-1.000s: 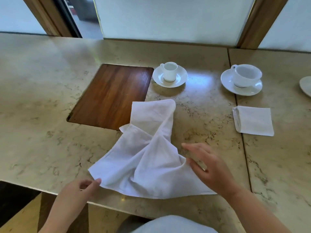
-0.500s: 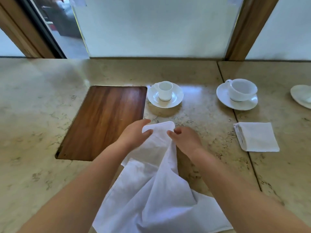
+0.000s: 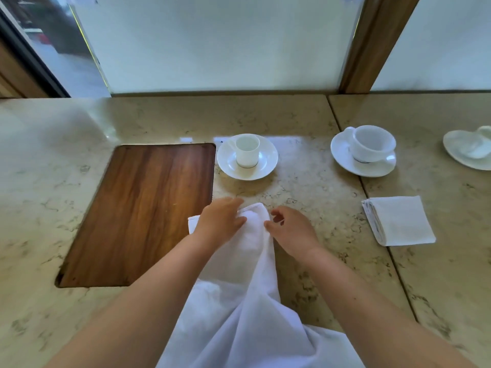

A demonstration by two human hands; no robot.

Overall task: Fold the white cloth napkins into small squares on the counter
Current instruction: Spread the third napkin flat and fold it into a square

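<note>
A loose white cloth napkin [image 3: 247,293] lies crumpled on the marble counter [image 3: 305,197], running from the near edge up to the middle. My left hand [image 3: 219,221] rests on its far end, fingers pinching the cloth there. My right hand [image 3: 291,229] pinches the same far end from the right side, thumb and forefinger on the edge. A stack of folded white napkins [image 3: 398,220] sits as a small square to the right, apart from both hands.
A dark wooden inset panel [image 3: 140,211] lies left of the napkin. Behind it stand a small white cup on a saucer [image 3: 247,156] and a larger cup on a saucer [image 3: 364,150]. Another white dish [image 3: 470,148] is at the far right edge. Frosted glass backs the counter.
Both hands have moved from the napkin's near corners up to its far end and now hold it there. The camera has tilted up and forward.
</note>
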